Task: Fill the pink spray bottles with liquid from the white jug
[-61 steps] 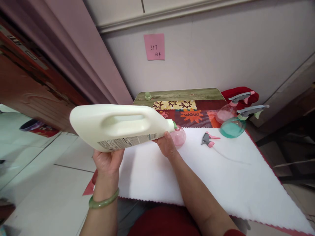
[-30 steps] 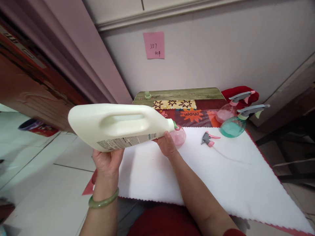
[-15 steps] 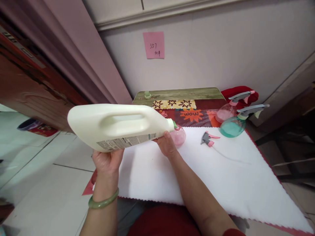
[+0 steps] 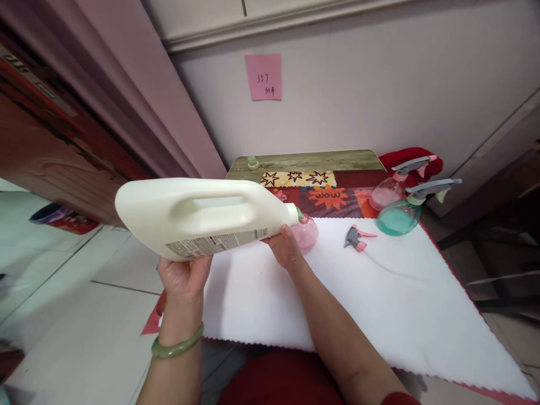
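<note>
Plainly, both hands grasp one thing, the big cream jug [image 4: 215, 220], which lies nearly on its side above the table. The left hand [image 4: 185, 275] cups the jug's underside near the wide base, palm up, most of its fingers hidden behind the plastic. The right hand [image 4: 287, 250] is closed around the neck, thumb in view on the near side; how far its other fingers reach cannot be told. Between the two grips, the printed label [image 4: 219, 242] faces down toward the wearer, with the jug's moulded handle above it, untouched.

Just past the right hand's grip, the green spout [image 4: 300, 214] meets the mouth of the small pink bottle [image 4: 307, 235], which stands on the white cloth [image 4: 261, 304] right beside the fingers. Whether those fingers touch it is unclear.

To the right of that grip, a grey and pink spray head [image 4: 355, 238] lies on the cloth, its thin tube trailing away. Farther right and beyond stand a teal spray bottle [image 4: 399, 218] and a pink spray bottle [image 4: 383, 197]. Beyond both grips, near the wall, sits a green cap [image 4: 252, 163]. Below the left grip, a green bangle [image 4: 178, 344] circles the wrist.
</note>
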A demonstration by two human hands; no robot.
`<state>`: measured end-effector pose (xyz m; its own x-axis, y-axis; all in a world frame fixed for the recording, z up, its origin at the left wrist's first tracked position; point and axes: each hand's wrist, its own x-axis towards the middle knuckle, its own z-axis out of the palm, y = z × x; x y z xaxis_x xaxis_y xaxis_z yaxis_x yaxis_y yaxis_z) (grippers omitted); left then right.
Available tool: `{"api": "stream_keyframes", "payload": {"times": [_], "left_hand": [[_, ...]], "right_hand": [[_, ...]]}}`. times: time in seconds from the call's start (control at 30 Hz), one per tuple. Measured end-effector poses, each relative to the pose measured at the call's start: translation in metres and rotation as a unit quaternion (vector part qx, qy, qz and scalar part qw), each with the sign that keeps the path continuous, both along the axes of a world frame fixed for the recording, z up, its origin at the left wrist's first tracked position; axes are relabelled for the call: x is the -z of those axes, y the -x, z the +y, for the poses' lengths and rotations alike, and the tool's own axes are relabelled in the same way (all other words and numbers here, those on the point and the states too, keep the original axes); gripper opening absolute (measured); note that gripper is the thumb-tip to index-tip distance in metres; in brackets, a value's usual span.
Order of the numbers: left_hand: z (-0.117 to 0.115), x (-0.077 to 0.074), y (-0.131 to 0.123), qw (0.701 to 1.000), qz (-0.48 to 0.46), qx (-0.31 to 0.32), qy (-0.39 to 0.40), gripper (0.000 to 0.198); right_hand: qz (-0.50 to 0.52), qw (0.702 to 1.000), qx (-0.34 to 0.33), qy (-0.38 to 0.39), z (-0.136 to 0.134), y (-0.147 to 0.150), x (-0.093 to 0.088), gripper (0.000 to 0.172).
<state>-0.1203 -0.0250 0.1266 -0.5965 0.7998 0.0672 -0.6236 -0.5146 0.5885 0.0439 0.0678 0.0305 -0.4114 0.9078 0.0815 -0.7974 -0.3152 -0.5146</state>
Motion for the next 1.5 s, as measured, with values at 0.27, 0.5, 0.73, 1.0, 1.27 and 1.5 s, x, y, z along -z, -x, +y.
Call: {"api": "stream_keyframes", "payload": {"times": [0.27, 0.5, 0.73, 1.0, 1.27, 1.5], "left_hand": [[0.0003, -0.0016, -0.0017, 1.000, -0.010, -0.005, -0.005, 0.043], [0.0002, -0.0007, -0.0014, 1.000, -0.007, -0.001, -0.005, 0.043], [0.0002, 0.0004, 0.0006, 1.000, -0.008, 0.000, -0.002, 0.044], [0.0007, -0.0009, -0.0015, 1.000, -0.012, -0.004, 0.001, 0.044], [0.0008, 0.0012, 0.0015, 1.000, -0.006, 0.001, -0.004, 0.045], [0.0005, -0.0017, -0.0006, 1.000, 0.008, 0.001, -0.001, 0.044]], "right_hand": [[0.006, 1.000, -0.002, -0.003, 0.0006, 0.0007, 0.0024, 0.066], [0.002, 1.000, 0.001, 0.001, 0.0008, 0.0008, 0.0017, 0.066], [0.003, 1.000, -0.002, 0.002, 0.0007, 0.0003, 0.0012, 0.068], [0.001, 1.000, 0.000, -0.010, -0.0003, -0.0012, -0.0024, 0.069], [-0.002, 1.000, 0.002, -0.010, 0.0005, 0.0000, 0.0007, 0.065], [0.001, 1.000, -0.002, -0.004, 0.0007, 0.0002, 0.0015, 0.064]]}}
